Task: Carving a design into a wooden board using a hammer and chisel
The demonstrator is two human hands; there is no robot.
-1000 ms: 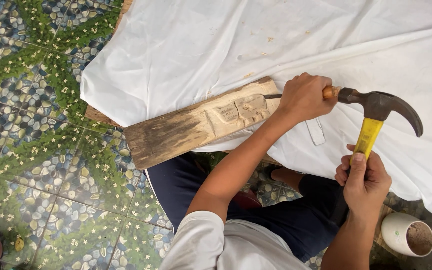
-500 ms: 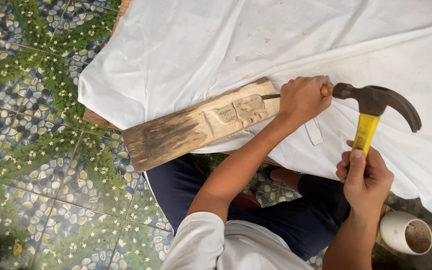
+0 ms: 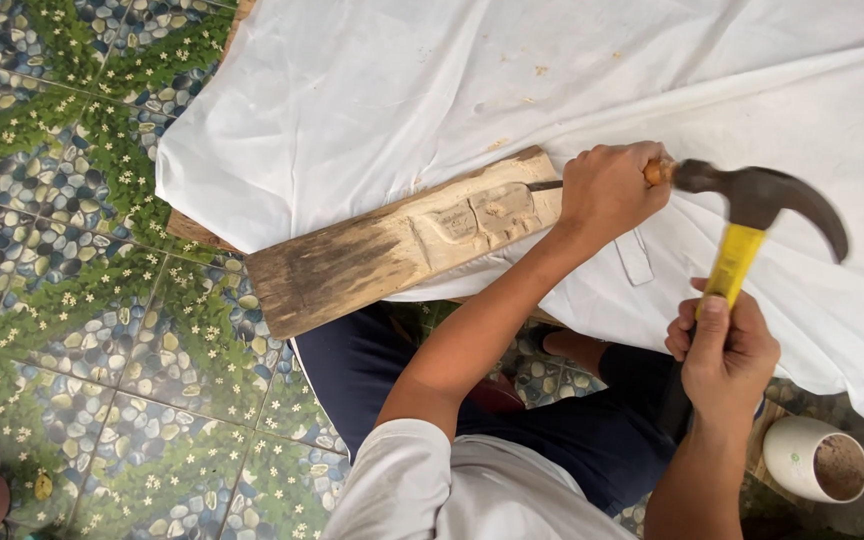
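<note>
My left hand [image 3: 607, 190] grips the chisel [image 3: 652, 173], its blade on the plank [image 3: 402, 245] at nine o'clock. My right hand [image 3: 727, 350] grips the hammer [image 3: 757, 200], head touching the chisel's butt.

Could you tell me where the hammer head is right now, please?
In the head view, right of centre, the hammer head meets the chisel butt held by the left hand.

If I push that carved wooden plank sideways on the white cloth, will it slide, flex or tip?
The plank looks thick and flat, so probably stiff and unlikely to roll. One end overhangs the white cloth, so it might tip if pressed there. The loose cloth would likely bunch rather than let it slide cleanly.
</note>
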